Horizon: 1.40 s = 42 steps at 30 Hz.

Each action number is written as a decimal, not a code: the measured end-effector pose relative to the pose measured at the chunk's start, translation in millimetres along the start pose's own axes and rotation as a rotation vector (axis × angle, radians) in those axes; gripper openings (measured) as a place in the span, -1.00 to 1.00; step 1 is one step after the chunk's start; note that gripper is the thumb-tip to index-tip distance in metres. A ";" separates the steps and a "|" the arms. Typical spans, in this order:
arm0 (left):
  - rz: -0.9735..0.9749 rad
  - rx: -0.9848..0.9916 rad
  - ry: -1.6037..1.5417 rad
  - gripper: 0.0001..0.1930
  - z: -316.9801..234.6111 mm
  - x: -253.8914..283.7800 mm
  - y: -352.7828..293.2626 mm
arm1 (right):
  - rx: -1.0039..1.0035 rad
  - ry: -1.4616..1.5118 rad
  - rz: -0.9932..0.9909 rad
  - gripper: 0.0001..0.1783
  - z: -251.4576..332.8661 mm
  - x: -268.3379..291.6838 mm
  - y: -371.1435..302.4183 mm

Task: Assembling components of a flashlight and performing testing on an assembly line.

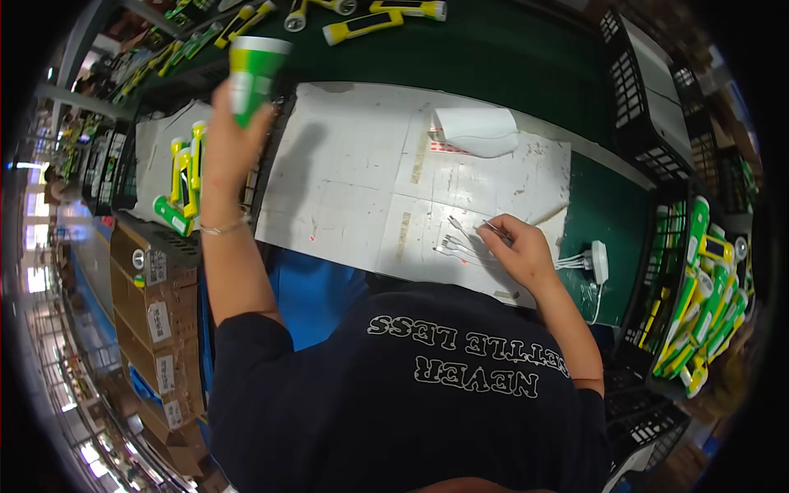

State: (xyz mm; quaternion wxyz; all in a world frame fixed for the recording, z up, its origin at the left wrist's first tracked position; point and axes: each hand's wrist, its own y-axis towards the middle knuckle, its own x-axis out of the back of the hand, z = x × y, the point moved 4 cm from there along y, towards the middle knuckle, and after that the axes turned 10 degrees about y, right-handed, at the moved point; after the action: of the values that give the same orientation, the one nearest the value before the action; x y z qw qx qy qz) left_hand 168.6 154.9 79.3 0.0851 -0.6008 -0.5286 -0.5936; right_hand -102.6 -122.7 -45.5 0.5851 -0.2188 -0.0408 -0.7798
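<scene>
Up at the left, my left hand [234, 135] is wrapped round a green flashlight [261, 66] with a pale, wide head pointing upward. It is slightly blurred and held over the edge of a black crate with other flashlights [187, 172] in it. Low over the white work board [345, 181], my right hand [519, 253] has its fingers pinched on a thin charging cable [495, 230]. Several more white cables with metal plugs [450, 245] lie on the board beside it. They run under the hand toward a white charger [598, 261] at the right.
A curled white sheet [477, 131] of stickers lies on the board's far right. Beyond it, several yellow flashlights [363, 26] rest on the green table [493, 62]. A full black crate [649, 287] of flashlights stands at the right; cardboard boxes [156, 320] are stacked at the left.
</scene>
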 end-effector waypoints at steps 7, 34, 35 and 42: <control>0.480 0.683 0.165 -0.55 204.3 28.1 -30.4 | 0.029 0.002 0.045 -0.67 -2.5 -7.3 10.9; 0.472 0.060 0.332 -0.53 9.8 -205.0 135.4 | 0.097 0.173 0.014 -0.77 -8.3 20.4 26.3; 0.316 -0.128 0.056 -0.54 5.4 -191.7 130.3 | 0.076 0.309 0.008 -0.77 -8.7 21.6 30.0; 0.160 -0.696 -0.258 -0.49 -134.2 -96.6 62.0 | -0.224 1.267 0.253 -0.43 13.8 48.4 56.9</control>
State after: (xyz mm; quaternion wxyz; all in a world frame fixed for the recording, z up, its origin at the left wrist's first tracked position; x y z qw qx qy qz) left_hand 156.0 -21.1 72.0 -0.1453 -0.7030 -0.2531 -0.6485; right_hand -56.2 -179.4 -25.3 0.5566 0.2204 0.4194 -0.6825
